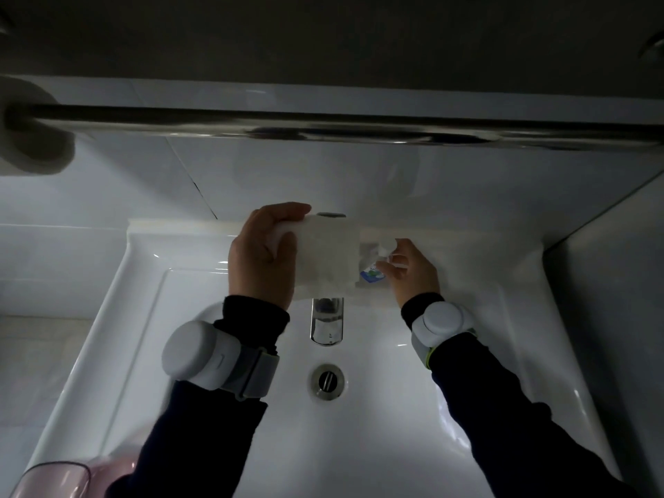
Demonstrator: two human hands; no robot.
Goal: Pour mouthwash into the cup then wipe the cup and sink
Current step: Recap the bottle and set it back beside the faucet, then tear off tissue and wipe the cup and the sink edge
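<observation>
My left hand [264, 253] grips a white tissue pack or wad of paper [328, 258] above the faucet at the back of the white sink [359, 425]. My right hand [409, 271] pinches a small bit of white paper at the pack's right end, next to a small item with a blue and green label [372, 274], mostly hidden. A pink translucent cup [57, 478] stands at the sink's front left corner. No mouthwash bottle can be made out for certain.
A chrome faucet [327, 321] points toward the drain [327, 381] in the basin. A dark rail [323, 127] runs across the tiled wall above. A grey roll [34, 138] sits at its left end. A wall closes in on the right.
</observation>
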